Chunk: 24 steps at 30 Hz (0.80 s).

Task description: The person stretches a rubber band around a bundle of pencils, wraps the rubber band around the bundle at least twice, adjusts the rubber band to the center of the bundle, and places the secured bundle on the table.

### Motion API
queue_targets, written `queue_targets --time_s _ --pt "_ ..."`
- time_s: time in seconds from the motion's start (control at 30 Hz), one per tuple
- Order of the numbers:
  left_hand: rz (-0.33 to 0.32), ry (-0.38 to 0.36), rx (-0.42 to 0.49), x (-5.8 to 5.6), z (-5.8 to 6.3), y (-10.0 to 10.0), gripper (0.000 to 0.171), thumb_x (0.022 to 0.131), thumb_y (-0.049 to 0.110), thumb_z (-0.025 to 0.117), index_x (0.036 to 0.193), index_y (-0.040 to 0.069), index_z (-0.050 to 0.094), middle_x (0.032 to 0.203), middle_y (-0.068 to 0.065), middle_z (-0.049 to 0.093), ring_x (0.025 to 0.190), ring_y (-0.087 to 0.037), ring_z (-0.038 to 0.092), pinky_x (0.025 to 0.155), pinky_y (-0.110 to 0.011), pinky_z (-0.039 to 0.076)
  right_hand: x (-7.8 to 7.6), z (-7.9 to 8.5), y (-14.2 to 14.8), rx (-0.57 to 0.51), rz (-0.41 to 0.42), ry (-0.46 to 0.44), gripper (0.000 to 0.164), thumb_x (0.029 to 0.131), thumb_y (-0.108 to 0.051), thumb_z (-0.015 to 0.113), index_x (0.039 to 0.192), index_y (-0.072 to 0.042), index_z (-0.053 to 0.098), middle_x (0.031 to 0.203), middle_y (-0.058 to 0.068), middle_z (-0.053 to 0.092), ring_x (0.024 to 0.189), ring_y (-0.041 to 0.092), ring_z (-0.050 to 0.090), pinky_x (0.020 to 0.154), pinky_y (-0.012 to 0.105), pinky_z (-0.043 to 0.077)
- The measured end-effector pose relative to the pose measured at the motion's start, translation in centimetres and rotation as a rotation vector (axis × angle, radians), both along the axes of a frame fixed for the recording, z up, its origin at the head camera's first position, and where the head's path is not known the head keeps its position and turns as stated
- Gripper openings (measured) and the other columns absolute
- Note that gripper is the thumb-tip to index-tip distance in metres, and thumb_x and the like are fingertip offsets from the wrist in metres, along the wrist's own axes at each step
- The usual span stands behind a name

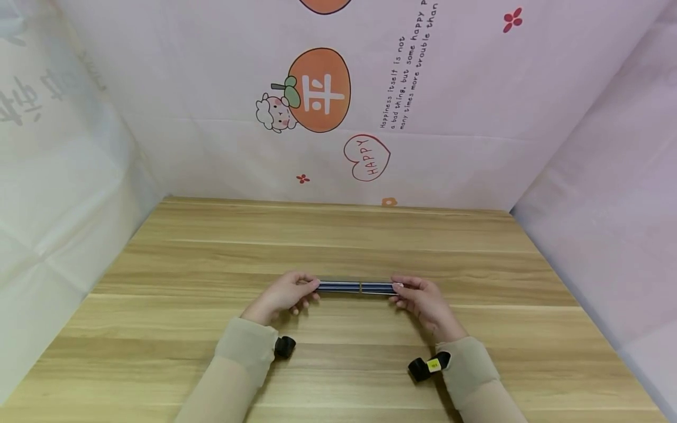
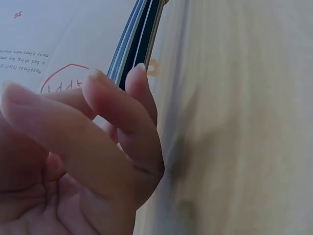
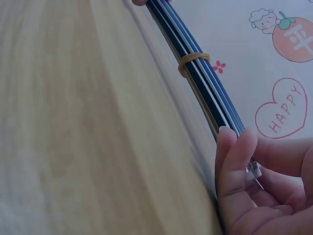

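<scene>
A bundle of dark blue, white-striped pencils (image 1: 344,286) lies crosswise between the hands in the head view. A tan rubber band (image 3: 194,59) circles it near the middle. My left hand (image 1: 288,292) pinches the bundle's left end between thumb and fingers. The right hand (image 1: 423,301) pinches the other end, where a metal ferrule and white eraser (image 3: 253,170) show beside the fingers. In the left wrist view, curled fingers (image 2: 117,110) cover the near end of the pencils.
The wood-grain table (image 1: 338,241) stretches out under and beyond the hands. White printed cloth (image 1: 222,117) rises behind it and at both sides. Each forearm wears a beige wrist band with a small black camera (image 1: 284,347).
</scene>
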<state>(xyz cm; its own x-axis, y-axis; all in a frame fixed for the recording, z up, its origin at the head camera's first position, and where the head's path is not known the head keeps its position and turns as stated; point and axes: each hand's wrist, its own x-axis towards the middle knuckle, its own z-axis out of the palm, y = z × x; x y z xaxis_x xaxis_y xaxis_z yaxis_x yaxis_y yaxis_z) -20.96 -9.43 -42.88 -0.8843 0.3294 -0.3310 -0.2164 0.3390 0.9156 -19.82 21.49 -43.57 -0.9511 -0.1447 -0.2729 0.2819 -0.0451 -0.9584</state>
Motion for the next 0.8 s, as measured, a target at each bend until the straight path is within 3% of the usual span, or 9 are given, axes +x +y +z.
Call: queue_targets --time_s 0.4,0.8 --pt "0.016 -0.029 -0.03 -0.18 -0.51 0.02 0.029 0.105 0.018 0.05 0.125 -0.001 0.057 0.091 -0.008 0.072 0.059 -0.006 0.058 0.048 -0.017 0.039 -0.27 -0.78 0.25 0.089 0.015 -0.018 0.044 0.099 -0.006 0.058 0.138 0.012 0.047 0.1 -0.001 0.065 0.066 0.007 0.064 0.059 0.017 0.052" --pt "0.033 -0.027 -0.036 -0.08 -0.55 0.11 0.03 0.105 0.019 0.051 0.126 -0.001 0.057 0.091 -0.009 0.072 0.059 -0.006 0.061 0.049 -0.017 0.04 -0.1 -0.69 0.35 0.125 0.019 -0.046 0.043 0.098 -0.009 0.06 0.136 0.009 0.051 0.091 -0.001 0.063 0.059 0.006 0.059 0.055 0.018 0.052"
